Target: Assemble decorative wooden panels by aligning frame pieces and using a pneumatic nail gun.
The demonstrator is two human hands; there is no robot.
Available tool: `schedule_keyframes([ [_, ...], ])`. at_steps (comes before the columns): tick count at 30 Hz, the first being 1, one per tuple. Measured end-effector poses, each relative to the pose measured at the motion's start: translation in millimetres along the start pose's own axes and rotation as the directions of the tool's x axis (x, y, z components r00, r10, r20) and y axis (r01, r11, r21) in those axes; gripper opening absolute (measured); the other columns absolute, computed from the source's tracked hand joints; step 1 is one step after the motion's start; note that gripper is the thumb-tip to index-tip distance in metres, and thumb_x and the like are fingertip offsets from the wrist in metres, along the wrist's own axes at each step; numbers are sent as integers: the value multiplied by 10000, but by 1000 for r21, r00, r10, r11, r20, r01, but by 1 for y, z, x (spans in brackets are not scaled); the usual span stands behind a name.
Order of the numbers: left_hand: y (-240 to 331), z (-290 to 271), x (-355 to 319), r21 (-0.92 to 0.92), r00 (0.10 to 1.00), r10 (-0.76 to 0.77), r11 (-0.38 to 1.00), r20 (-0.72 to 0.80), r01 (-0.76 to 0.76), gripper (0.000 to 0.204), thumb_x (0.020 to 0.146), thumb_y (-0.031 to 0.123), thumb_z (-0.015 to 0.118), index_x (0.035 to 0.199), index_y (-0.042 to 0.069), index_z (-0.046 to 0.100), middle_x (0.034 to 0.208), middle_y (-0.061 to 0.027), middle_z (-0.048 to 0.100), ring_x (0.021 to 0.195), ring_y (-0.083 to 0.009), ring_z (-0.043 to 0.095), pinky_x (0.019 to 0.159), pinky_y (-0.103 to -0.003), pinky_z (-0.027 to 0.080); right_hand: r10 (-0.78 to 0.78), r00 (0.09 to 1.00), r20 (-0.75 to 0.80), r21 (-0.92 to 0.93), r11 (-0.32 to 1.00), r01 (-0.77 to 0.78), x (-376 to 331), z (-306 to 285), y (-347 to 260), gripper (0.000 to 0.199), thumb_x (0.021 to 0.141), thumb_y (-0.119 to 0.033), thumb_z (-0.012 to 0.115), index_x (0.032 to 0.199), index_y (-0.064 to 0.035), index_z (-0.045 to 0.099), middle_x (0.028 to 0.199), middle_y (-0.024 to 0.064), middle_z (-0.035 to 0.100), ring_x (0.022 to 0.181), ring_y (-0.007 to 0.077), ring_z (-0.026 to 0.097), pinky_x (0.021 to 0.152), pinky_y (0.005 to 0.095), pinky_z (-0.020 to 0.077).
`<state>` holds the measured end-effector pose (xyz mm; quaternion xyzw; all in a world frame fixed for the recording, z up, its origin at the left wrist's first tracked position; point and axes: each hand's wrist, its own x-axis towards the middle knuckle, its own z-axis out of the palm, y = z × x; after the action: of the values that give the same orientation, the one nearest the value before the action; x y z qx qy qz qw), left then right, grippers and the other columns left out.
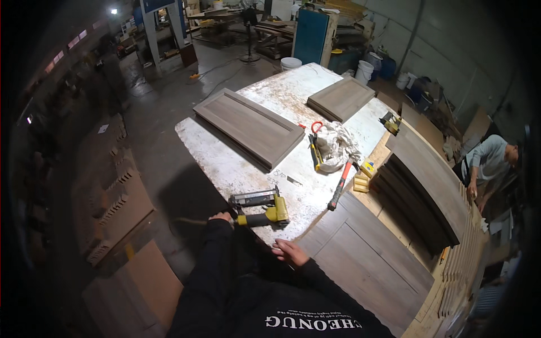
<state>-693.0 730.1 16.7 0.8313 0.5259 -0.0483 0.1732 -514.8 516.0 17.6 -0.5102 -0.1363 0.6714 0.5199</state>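
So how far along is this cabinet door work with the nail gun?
Two framed door panels, a long one and a smaller one, lie assembled on the white workbench. In hand: the left hand is at the yellow nail gun at the bench edge; the right hand rests open on the bench. A stack of dark boards sits at the right, seemingly awaiting work.

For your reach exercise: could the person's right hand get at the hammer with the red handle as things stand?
Probably yes. The right hand rests empty at the table edge, and the hammer lies ahead on bare tabletop with nothing between them, though it may need a stretch.
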Motion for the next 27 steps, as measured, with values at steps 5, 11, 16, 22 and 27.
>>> schedule_keyframes([
  [5,19,-39,-61,-280,919,388,892,67,-356,335,675,334,668,923,124,586,911,-91,596,884,-308,572,765,-408,433,-9,1000,28,503,865,-6,86,13,-1,335,784,-393,634,856,-88,515,769,61,539,734,196,556,746,360,456],
  [11,30,-65,-56,-369,858,328,799,-395,-475,484,641,267,725,1023,41,532,967,-139,485,902,-323,489,758,-407,419,28,827,-562,377,898,226,102,45,-12,201,807,-255,606,766,-81,513,595,34,505,568,174,537,546,319,487],
  [16,37,-49,-29,-423,838,490,725,-240,-544,545,687,195,668,1165,20,473,1036,-159,497,917,-328,514,779,-394,430,83,889,-451,635,730,254,65,68,-37,122,785,-159,552,722,-77,487,606,29,505,551,158,521,547,306,482],
  [22,64,-82,-44,-336,590,579,492,-563,-803,440,654,80,668,1060,-29,540,998,-195,564,851,-352,580,728,-374,482,-120,882,-456,703,559,440,17,85,-57,70,765,-107,511,771,-93,443,646,33,488,589,173,512,638,346,469],
  [27,76,-100,-53,-247,490,606,442,-627,-862,437,613,83,697,1031,21,589,971,-194,579,785,-337,601,667,-372,498,-221,847,-484,708,471,527,-1,79,-66,68,752,-106,515,757,-105,448,647,23,483,594,168,509,680,380,460],
])
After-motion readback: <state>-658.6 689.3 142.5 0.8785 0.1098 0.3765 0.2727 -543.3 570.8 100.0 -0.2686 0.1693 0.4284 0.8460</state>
